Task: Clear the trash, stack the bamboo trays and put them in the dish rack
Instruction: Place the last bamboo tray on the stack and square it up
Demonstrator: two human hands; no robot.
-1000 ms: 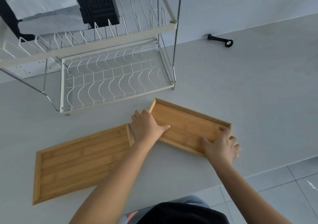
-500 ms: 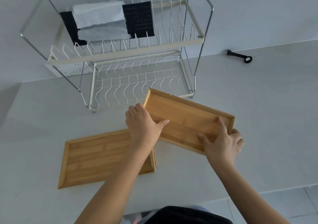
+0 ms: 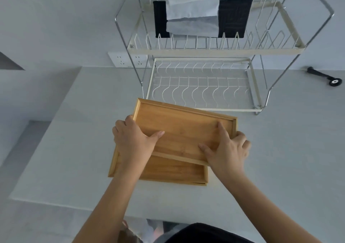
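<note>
I hold a bamboo tray (image 3: pixel 184 127) by its two short ends. My left hand (image 3: pixel 133 140) grips the left end and my right hand (image 3: pixel 226 149) grips the right end, thumbs inside the rim. It hovers tilted over a second bamboo tray (image 3: pixel 173 171) that lies flat on the counter, covering most of it. The two-tier wire dish rack (image 3: pixel 201 89) stands just beyond the trays, its lower shelf bare.
On the rack's upper tier rest a black mat (image 3: pixel 233 16) and white folded paper (image 3: pixel 192 7). A black handle tool (image 3: pixel 324 76) lies at the right by the wall. A wall socket (image 3: pixel 128 59) sits behind the rack. The counter edge (image 3: pixel 74 203) runs near me.
Both hands lifted the right tray off the counter and carried it left, so it is now over the other tray. The view shifted left, centring the rack.
</note>
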